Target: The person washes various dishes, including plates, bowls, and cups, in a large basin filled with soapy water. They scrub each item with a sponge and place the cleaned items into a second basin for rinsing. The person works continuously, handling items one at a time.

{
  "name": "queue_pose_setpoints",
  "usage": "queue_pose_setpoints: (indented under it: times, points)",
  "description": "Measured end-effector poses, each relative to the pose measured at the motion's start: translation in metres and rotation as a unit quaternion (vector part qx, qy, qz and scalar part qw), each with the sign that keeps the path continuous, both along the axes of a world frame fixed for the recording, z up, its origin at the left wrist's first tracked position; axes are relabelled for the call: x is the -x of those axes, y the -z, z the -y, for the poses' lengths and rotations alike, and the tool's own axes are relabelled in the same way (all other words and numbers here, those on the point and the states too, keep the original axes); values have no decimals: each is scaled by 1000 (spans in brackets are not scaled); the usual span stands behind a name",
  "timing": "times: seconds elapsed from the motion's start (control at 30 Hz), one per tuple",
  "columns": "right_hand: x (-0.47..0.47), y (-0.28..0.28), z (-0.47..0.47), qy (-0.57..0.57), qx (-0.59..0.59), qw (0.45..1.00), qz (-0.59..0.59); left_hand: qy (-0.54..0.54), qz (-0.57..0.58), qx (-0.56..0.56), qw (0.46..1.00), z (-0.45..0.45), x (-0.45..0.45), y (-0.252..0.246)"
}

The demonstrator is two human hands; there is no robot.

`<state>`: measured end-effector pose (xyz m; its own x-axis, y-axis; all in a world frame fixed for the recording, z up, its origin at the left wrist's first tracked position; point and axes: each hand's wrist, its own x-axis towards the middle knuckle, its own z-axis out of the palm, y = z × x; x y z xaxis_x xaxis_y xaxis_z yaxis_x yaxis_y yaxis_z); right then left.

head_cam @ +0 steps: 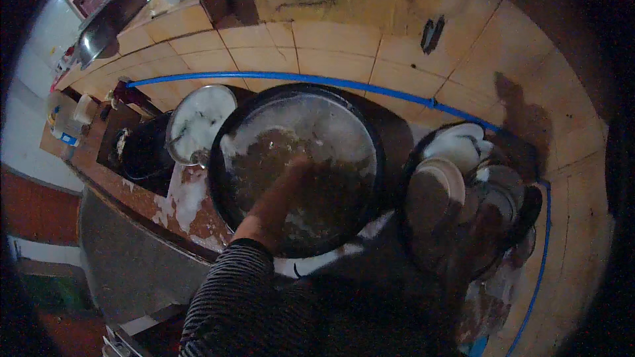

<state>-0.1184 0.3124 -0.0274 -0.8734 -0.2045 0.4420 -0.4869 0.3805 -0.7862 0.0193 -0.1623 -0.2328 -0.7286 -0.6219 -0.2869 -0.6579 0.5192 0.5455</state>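
My left hand (292,171), in a dark striped sleeve, reaches into a large round black basin (381,158) of murky, foamy water (322,124). Its fingers blur into the water, so what they touch is hidden. At the right, a dark round tub (408,173) holds several pale bowls and plates (454,146). A dim, dark shape low over this tub may be my right hand (476,240); shadow hides its fingers and anything in them. Against the left side of the black basin rests a round metal-rimmed vessel (202,119) with whitish foamy contents.
A blue hose (297,77) runs along the tiled wall and down the right. Left are a black container (146,146), a plastic bottle (69,131) and the foam-wet counter edge (144,220). A large steel bowl (111,25) leans on the ledge above.
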Motion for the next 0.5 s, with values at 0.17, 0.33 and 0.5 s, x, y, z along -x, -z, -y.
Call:
queue_pose_setpoints:
  times: [0.17,0.33,0.5]
  points:
    - [-17,-17,86,-194,65,976,-81,136,-42,33,989,-13,-24,-55]
    - [-42,-11,163,-311,-75,944,-77,183,-74,-3,980,-46,-46,-146]
    - [-68,-1,224,-356,-71,932,-10,213,-126,95,964,-76,-56,-215]
